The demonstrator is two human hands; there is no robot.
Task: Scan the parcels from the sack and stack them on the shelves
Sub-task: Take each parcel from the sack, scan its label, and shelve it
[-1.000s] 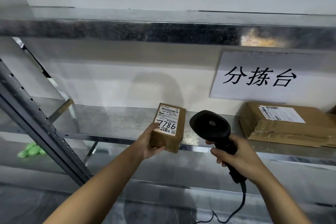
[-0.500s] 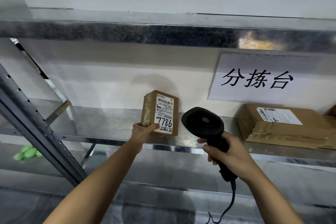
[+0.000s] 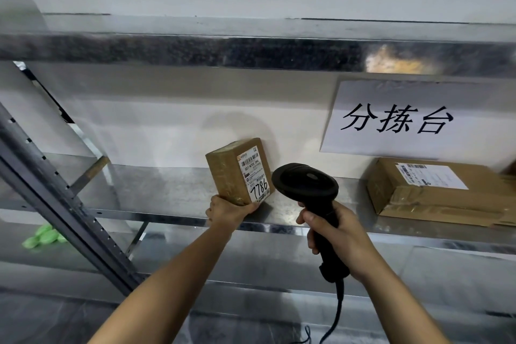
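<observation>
Head view: the small parcel (image 3: 240,173) is gripped by the left hand (image 3: 227,211) and held tilted near the front edge of the shelf (image 3: 167,193), the scanner (image 3: 305,184) is clenched in the right hand (image 3: 337,234); shelving is judged underway, and a release is called for next.

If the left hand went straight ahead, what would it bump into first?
Probably the white wall behind the shelf; the small box the left hand holds would hit it first. Depth is unclear.
</observation>
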